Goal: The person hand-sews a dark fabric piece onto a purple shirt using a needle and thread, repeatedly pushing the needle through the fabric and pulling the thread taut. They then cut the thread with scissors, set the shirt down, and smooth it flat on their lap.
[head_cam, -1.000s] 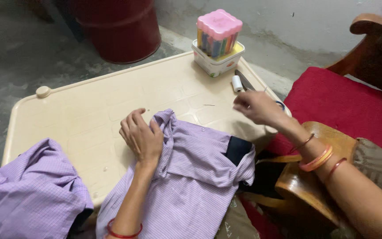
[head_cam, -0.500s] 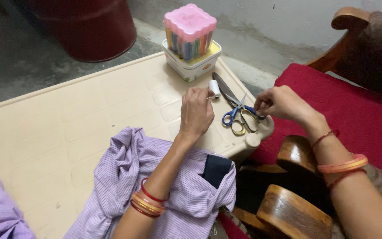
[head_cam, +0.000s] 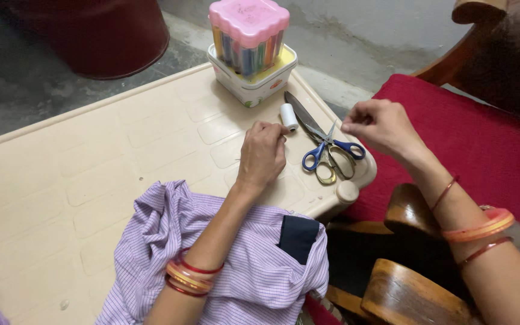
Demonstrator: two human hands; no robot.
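My left hand (head_cam: pixel 263 153) rests on the cream plastic table (head_cam: pixel 91 180) with its fingers curled, its fingertips just beside a small white thread spool (head_cam: pixel 288 116). My right hand (head_cam: pixel 380 126) hovers above the table's right edge, thumb and fingers pinched together; anything held there is too small to make out. Between the two hands lie blue-handled scissors (head_cam: pixel 326 141) and a smaller gold-coloured pair (head_cam: pixel 327 173). A lilac checked shirt (head_cam: pixel 242 271) with a dark patch (head_cam: pixel 299 238) lies crumpled under my left forearm.
A white tub topped by a pink-lidded box of coloured thread reels (head_cam: pixel 249 45) stands at the table's far edge. A wooden chair with a red cushion (head_cam: pixel 476 132) is on the right. A dark red barrel (head_cam: pixel 91 33) stands on the floor behind.
My left hand left the shirt and reached forward to the white spool. My right hand drew back from the scissors and rose slightly, fingers pinched.
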